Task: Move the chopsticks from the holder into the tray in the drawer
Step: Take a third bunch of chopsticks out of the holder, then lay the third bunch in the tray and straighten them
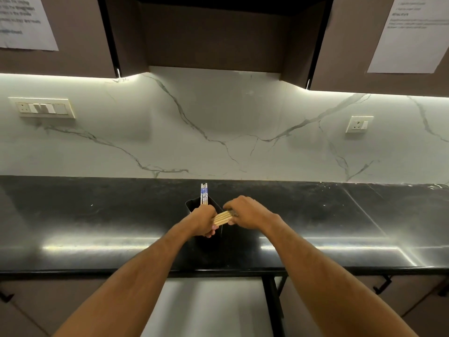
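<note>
A black holder (192, 205) stands on the dark countertop (97, 220) at the centre. White chopsticks with blue patterned tops (204, 194) stick up from it. My left hand (202, 222) grips the lower part of these chopsticks at the holder's rim. A bundle of pale wooden chopsticks (222, 217) lies nearly level between my two hands. My right hand (245, 212) pinches its right end; my left hand holds the other end. Below the counter edge the open drawer (206, 310) shows a pale interior. No tray can be made out in it.
A marble backsplash (218, 122) rises behind the counter, with a switch panel (43, 108) at left and a socket (359, 124) at right. Dark wall cabinets hang overhead with paper sheets (410, 32) taped on. Cabinet fronts with black handles (382, 285) flank the drawer.
</note>
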A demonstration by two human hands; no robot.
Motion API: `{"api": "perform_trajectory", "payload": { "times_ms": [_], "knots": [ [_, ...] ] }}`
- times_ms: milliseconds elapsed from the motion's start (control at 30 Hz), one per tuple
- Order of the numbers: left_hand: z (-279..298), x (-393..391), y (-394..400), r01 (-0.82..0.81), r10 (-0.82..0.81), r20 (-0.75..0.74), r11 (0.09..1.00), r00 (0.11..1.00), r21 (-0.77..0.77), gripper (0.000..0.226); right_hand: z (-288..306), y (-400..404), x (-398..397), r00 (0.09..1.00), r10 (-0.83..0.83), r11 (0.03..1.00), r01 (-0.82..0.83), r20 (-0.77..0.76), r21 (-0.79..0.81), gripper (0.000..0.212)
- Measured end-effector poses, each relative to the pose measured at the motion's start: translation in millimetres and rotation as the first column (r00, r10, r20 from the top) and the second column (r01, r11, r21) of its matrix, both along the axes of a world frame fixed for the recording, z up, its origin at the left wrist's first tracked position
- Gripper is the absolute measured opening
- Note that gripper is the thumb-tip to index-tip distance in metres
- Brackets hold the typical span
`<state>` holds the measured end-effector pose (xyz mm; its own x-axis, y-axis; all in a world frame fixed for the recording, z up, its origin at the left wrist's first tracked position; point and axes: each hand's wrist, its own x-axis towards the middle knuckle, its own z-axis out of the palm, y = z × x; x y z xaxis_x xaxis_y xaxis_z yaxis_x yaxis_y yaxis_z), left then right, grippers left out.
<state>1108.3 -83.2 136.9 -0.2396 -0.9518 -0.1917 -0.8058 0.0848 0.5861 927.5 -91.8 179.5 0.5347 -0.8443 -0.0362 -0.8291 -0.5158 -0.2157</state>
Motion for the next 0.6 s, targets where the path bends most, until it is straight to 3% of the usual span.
{"api": "perform_trajectory", "payload": {
  "times_ms": [67,233,600],
  "knots": [
    [-2.1,-2.9,3.9,0.032,-0.029,0.132,0.999,0.991,-0.027,0.009,-9.8,4.2,4.6,0.997,0.010,1.000,-0.012,-0.077,-0.026,0.012],
    [-6.2,-5.5,19.9,0.110,-0.085,0.301,0.992,0.950,-0.067,0.004,-31.9,12.3,9.2,0.991,0.018,0.999,-0.021,-0.134,-0.024,0.014],
    [-30.9,10.1,51.7,0.165,-0.130,0.344,0.984,0.930,-0.073,0.016,-64.1,43.7,27.6,0.994,-0.039,0.999,0.038,-0.100,-0.010,0.017]
  ]
}}
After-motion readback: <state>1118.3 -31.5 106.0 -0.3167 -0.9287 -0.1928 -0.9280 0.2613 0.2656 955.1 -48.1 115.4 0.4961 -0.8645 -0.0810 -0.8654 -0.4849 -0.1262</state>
